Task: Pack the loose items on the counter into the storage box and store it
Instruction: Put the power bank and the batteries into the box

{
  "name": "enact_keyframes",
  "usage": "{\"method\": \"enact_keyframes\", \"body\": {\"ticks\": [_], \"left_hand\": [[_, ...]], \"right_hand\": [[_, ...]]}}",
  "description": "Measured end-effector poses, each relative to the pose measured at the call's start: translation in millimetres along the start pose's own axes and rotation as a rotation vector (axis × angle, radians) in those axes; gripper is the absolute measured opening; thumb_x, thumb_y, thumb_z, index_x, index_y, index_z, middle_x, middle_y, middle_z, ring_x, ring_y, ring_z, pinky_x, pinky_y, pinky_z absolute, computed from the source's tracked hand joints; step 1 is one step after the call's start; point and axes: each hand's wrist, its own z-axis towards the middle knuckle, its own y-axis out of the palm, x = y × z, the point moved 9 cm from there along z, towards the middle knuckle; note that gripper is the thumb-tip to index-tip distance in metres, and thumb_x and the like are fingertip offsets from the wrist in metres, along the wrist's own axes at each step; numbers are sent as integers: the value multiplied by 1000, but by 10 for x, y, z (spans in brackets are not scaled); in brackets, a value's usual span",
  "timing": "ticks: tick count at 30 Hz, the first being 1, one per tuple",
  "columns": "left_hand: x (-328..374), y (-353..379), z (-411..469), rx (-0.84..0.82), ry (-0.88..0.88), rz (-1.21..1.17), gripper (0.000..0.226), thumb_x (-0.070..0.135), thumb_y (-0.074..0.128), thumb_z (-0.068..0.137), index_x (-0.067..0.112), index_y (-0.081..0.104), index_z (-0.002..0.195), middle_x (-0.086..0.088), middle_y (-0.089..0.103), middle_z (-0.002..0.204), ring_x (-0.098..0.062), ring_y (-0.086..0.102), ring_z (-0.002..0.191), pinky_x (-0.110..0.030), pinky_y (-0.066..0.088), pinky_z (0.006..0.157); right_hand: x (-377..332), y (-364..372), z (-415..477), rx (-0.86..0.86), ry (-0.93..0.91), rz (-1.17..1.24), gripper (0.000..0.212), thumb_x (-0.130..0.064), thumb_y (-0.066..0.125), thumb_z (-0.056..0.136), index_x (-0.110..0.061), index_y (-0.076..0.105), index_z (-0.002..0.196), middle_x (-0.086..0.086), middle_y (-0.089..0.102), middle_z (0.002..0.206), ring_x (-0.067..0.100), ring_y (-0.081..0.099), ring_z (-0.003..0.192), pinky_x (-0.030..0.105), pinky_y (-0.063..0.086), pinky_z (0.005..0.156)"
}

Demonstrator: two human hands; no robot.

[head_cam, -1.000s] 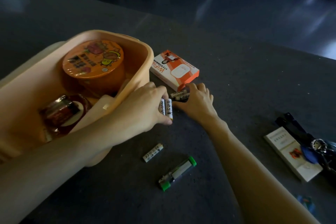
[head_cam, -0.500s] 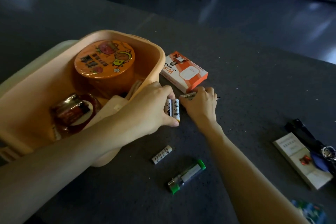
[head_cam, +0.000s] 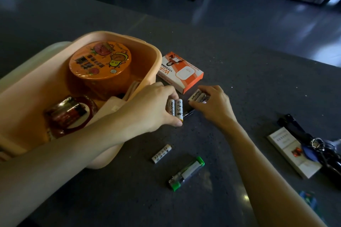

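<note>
An open peach storage box (head_cam: 156, 57) stands at the left of the dark counter, holding an orange round tin (head_cam: 100, 61) and a dark wrapped item (head_cam: 66, 112). My left hand (head_cam: 151, 108) pinches two white batteries (head_cam: 175, 108) just right of the box. My right hand (head_cam: 212, 105) grips two more white batteries (head_cam: 196, 96) close by. A thin dark object (head_cam: 188, 113) lies under my hands. One loose battery (head_cam: 161, 153) and a green-capped lighter (head_cam: 186, 173) lie nearer to me. An orange-and-white WiFi box (head_cam: 181, 72) sits beside the storage box.
At the right lie a white pack (head_cam: 293, 151), a key bunch with a blue tag (head_cam: 317, 147) and a black strap (head_cam: 293, 125). A small colourful item (head_cam: 307, 197) sits near the lower right. The box's pale lid (head_cam: 46, 51) shows behind it. The counter's far edge runs diagonally.
My right hand has lifted its two batteries off the counter and turned them up. My left hand keeps its two batteries in much the same spot.
</note>
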Motion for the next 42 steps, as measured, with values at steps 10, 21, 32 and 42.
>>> {"method": "enact_keyframes", "body": {"ticks": [10, 21, 32, 42], "left_hand": [[-161, -745, -173, 144, 36, -22, 55, 42, 81, 58, 32, 59, 108, 23, 43, 74, 1, 47, 68, -16, 32, 55], [-1398, -1126, -513, -41, 123, 10, 51, 43, 81, 56, 40, 56, 101, 22, 49, 81, 3, 48, 76, -14, 34, 60], [-1850, -741, -721, -429, 237, 76, 43, 19, 72, 76, 34, 52, 111, 11, 53, 115, -6, 48, 95, -18, 40, 70], [-1793, -708, -773, -536, 233, 125, 55, 27, 75, 72, 29, 51, 122, 5, 58, 115, -15, 56, 101, -28, 50, 79]], "right_hand": [[-870, -652, -240, 108, -141, 13, 57, -34, 75, 72, -20, 55, 124, -3, 52, 116, 5, 50, 96, 6, 35, 68], [-2542, 224, -686, -28, -313, -126, 64, -46, 69, 67, -22, 54, 124, -5, 51, 120, 8, 51, 100, 22, 42, 83], [-2717, 1238, -944, -336, -202, -275, 52, -46, 68, 73, -25, 55, 120, -11, 50, 107, 3, 49, 91, 14, 42, 74], [-2734, 1165, -1001, -291, -133, -200, 43, -39, 70, 75, -26, 59, 115, -15, 57, 98, 1, 54, 86, 12, 44, 71]]}}
